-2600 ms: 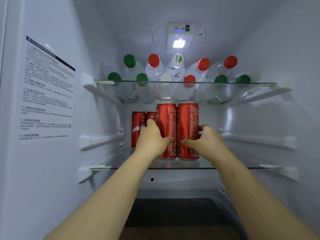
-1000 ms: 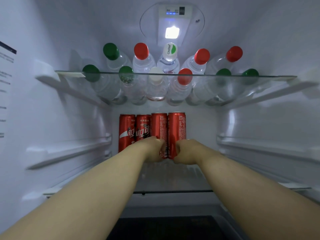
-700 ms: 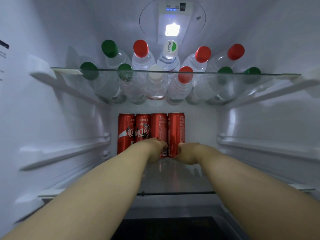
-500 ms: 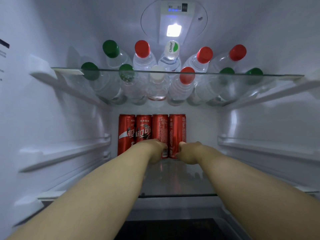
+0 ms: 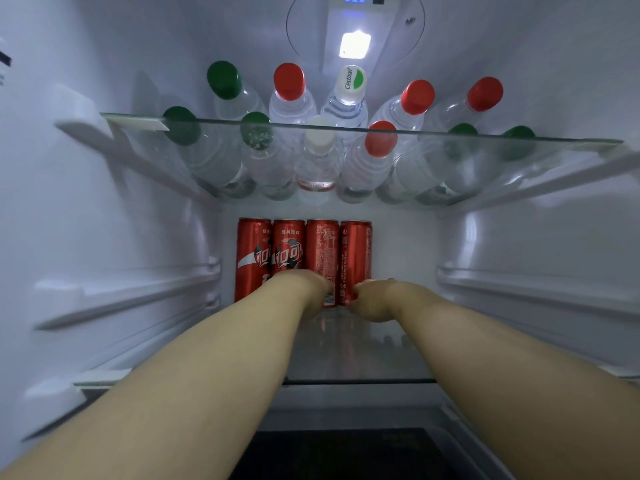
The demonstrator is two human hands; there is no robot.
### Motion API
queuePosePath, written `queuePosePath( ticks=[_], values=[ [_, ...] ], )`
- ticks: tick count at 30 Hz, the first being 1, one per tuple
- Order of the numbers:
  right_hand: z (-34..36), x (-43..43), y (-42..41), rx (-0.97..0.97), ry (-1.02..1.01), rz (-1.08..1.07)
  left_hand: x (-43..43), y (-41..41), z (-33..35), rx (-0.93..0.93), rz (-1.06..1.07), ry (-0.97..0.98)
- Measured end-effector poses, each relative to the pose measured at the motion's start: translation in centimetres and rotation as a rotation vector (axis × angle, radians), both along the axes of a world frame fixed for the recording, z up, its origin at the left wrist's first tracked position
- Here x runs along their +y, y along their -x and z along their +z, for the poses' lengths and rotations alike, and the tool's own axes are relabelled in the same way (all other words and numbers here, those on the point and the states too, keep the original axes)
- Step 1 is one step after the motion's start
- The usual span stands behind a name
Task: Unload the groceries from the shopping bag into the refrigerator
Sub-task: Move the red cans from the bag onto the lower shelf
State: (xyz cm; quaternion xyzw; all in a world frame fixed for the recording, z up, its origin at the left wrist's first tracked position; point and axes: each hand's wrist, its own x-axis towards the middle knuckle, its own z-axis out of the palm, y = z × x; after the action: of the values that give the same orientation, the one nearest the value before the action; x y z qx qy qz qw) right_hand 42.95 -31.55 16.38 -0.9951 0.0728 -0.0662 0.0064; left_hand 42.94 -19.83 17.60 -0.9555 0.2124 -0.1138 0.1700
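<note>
Four red cola cans stand in a row at the back of the fridge's lower glass shelf (image 5: 363, 362). Both my arms reach deep inside. My left hand (image 5: 306, 292) is at the base of the third can (image 5: 322, 247), its thumb curled against the can, and it hides the foot of the second can (image 5: 288, 244). My right hand (image 5: 375, 299) grips the base of the fourth can (image 5: 356, 251) from the right, thumb on its front. The fingers of both hands are hidden behind the hands. The first can (image 5: 252, 244) stands free at the left.
Several water bottles (image 5: 346, 102) with green, red and white caps fill the upper glass shelf (image 5: 554, 143). The lower shelf is bare to the right of the cans. White side rails (image 5: 519, 282) line both walls. A dark drawer (image 5: 346, 452) lies below.
My hands pushed the two held cans from the shelf's front to the back, beside the other two. In the last second the hands have stayed at the cans' bases.
</note>
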Motion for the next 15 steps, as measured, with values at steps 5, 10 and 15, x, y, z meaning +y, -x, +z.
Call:
queuePosePath(
  ticks=[5,10,15],
  values=[
    [0.3,0.3,1.3,0.018,-0.052,0.101,-0.2,-0.9,-0.4,0.009,0.068,-0.096],
    [0.3,0.2,1.5,-0.024,-0.119,0.131,-0.3,-1.4,-0.5,0.006,0.086,-0.083],
    [0.5,-0.4,2.5,-0.183,-0.218,0.119,0.4,-0.9,-0.2,-0.007,0.032,0.2]
  ],
)
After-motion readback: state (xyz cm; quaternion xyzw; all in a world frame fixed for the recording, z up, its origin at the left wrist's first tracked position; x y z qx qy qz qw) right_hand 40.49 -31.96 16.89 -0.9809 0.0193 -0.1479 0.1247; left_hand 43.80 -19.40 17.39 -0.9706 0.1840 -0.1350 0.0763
